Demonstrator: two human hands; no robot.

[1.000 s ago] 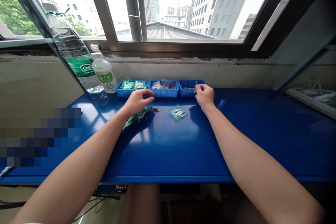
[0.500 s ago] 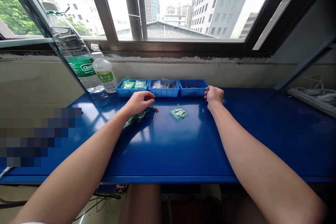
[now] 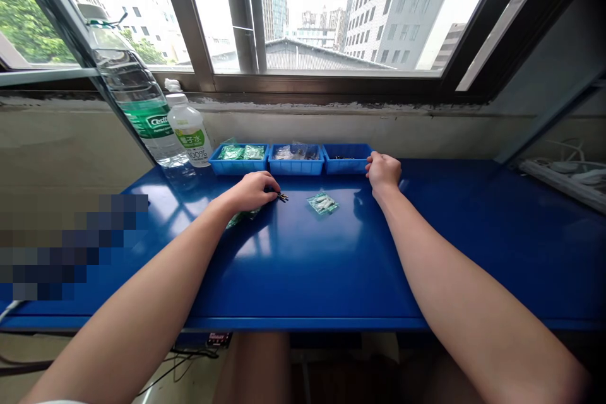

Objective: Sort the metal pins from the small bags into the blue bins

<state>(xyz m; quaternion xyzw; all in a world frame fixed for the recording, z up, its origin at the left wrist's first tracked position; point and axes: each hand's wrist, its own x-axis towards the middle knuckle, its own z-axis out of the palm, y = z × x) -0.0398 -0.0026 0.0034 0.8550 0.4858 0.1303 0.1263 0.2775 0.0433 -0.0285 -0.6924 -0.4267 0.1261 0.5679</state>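
Note:
My left hand (image 3: 256, 190) is low over the table, its fingers bent down and closed on a small bunch of thin dark pieces with brassy tips (image 3: 283, 197). Under that hand and wrist lies a green-and-clear plastic packet (image 3: 241, 219), partly hidden. My right hand (image 3: 384, 173) is closed at the right end of the right blue bin (image 3: 348, 166), fingers at its rim. Small dark pieces lie inside this bin. Between my hands, a small clear-and-green packet with whitish contents (image 3: 322, 203) lies flat on the table.
The middle blue bin (image 3: 296, 168) holds clear bags of grey and dark parts; the left blue bin (image 3: 239, 168) holds green packets. A large water bottle (image 3: 142, 107) and a smaller bottle (image 3: 189, 132) stand back left on the blue table (image 3: 312, 278). A power strip (image 3: 563, 180) is far right.
My left hand has come down and slightly right onto the thin dark pieces. My right hand has shifted a little left at the bin's end.

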